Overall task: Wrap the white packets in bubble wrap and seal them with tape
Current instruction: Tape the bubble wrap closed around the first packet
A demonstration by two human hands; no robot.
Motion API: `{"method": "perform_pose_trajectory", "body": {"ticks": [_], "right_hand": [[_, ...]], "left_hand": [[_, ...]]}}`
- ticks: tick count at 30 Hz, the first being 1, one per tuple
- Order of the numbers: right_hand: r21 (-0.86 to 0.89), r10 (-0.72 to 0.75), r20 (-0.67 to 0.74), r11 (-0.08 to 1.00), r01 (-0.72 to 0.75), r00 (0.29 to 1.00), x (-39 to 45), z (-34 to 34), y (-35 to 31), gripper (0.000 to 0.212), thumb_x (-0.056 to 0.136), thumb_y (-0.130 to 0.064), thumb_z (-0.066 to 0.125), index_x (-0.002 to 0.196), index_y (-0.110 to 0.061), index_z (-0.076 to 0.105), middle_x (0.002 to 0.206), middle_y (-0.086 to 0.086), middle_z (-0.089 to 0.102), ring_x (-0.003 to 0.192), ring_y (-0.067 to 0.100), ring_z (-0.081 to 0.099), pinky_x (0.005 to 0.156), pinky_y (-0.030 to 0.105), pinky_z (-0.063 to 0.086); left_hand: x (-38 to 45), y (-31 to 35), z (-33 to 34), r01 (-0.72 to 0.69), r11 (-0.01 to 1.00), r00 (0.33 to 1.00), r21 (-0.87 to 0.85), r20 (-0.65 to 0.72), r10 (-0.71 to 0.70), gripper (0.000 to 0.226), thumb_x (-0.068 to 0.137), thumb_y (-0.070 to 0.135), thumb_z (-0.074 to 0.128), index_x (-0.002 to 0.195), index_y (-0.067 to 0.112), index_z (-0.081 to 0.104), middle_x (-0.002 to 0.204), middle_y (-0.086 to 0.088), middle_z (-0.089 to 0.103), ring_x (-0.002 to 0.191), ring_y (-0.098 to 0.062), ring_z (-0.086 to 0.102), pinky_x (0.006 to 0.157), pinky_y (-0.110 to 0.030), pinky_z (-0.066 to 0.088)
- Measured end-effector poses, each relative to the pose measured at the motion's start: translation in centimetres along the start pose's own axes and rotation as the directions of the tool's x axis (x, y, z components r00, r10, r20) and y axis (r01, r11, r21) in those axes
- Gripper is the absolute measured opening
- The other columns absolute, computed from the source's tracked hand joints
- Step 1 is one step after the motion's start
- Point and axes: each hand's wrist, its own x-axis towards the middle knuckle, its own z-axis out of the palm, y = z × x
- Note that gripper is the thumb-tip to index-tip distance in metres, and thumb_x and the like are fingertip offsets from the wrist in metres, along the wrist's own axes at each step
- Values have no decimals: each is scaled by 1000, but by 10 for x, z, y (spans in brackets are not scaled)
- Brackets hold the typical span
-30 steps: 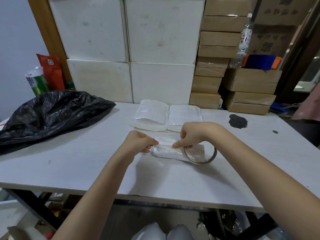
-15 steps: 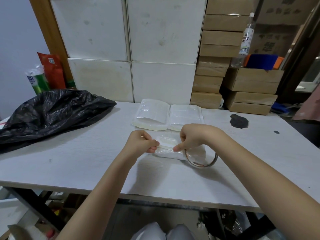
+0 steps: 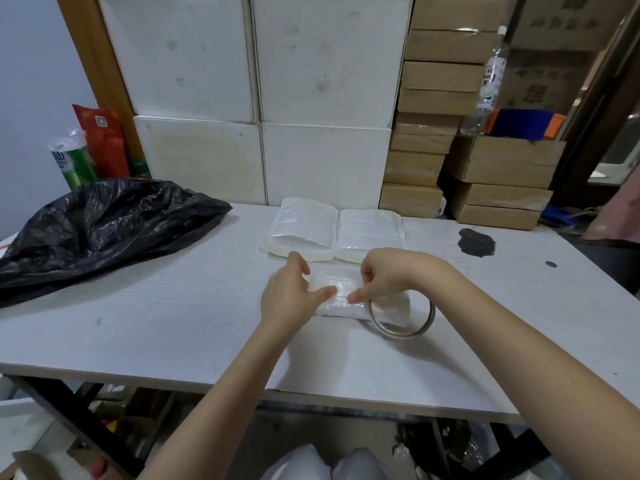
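White packet in bubble wrap (image 3: 360, 301) lies flat on the white table (image 3: 173, 323), near the middle and a little toward the person; both hands are on it. Just behind it, two more wrapped packets (image 3: 334, 233) lie side by side, touching each other, close to the stacked white boxes (image 3: 256, 98) at the table's far edge; these two sit directly beyond the hands. A black plastic bag (image 3: 100, 230) sprawls over the table's left part, well apart from the packets; behind it stand a green canister (image 3: 72, 161) and a red pouch (image 3: 102, 140). To the right of the white boxes rise stacked brown cartons (image 3: 436, 109), with a clear bottle (image 3: 488, 84) standing on cartons further right; a dark stain (image 3: 476, 241) marks the table on the right side. A tape roll (image 3: 401, 315) stands on edge against the packet's right end, partly covering it; a clear strip seems to run from it across the wrap, though it is too faint to trace. The left hand (image 3: 291, 296) reaches in from below with fingers straight and relaxed, the thumb pressing down on the packet's top and the forefinger pointing away toward the far packets; the right hand (image 3: 384, 275) comes in from the right with fingers curled, its thumb tip pressed onto the packet just beside the left thumb; the tape roll sits just under this wrist.
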Motion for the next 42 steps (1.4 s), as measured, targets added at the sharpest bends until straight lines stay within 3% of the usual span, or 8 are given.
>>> {"method": "perform_pose_trajectory", "body": {"ticks": [5,11,14,18,22,35,40,42], "right_hand": [[107,-39,-50,993,44,998,-7,1,7,38,85,-49,59,77,-12,60,75,0,56,71,18,51,62,28,38],[273,45,-258,962,28,965,-23,5,18,29,80,-37,69,79,-15,51,74,-4,50,72,15,48,63,29,39],[137,92,-195,988,-66,976,-32,3,24,40,88,-45,55,65,-13,52,61,-1,56,62,17,49,58,28,36],[6,142,-317,989,-148,938,-42,-2,31,37,86,-41,57,59,-17,49,60,-4,51,65,18,49,51,25,25],[-107,73,-444,985,-134,893,-45,-1,30,31,84,-50,60,82,-20,66,86,-3,64,87,20,58,51,24,23],[-190,107,-487,955,-225,867,-38,40,46,38,90,-56,47,83,-19,51,102,2,66,98,23,60,59,28,28],[-207,110,-505,948,-243,856,-39,51,47,45,93,-55,40,101,-16,61,104,3,67,100,23,60,66,29,30],[-211,104,-499,948,-237,861,-38,53,47,44,94,-53,39,100,-16,63,103,3,67,99,23,60,66,29,30]], "left_hand": [[-1,8,10,-532,803,837,268,25,547,32,76,-2,61,97,19,73,107,-3,66,101,-26,60,78,-32,44],[-4,6,16,-496,806,866,322,117,486,42,89,-1,44,112,23,70,120,0,63,112,-25,55,81,-29,45],[-3,10,20,-470,809,881,352,129,456,44,86,-3,44,111,23,70,119,1,61,107,-24,57,77,-30,45],[-1,10,26,-498,782,860,376,99,500,35,69,-9,49,81,13,75,95,-7,68,81,-30,65,58,-34,47],[4,1,29,-506,735,849,452,114,515,26,44,-2,54,52,18,68,62,-3,66,45,-21,61,32,-28,43],[7,-1,32,-509,702,827,498,55,560,22,45,4,57,50,22,68,59,2,66,43,-17,60,28,-21,31],[1,10,32,-487,760,861,430,88,501,34,75,13,35,85,9,67,90,-3,65,76,-30,62,53,-27,35],[-4,20,33,-426,781,894,456,78,442,38,75,29,31,82,6,60,85,-4,60,69,-29,56,52,-27,29]]}}
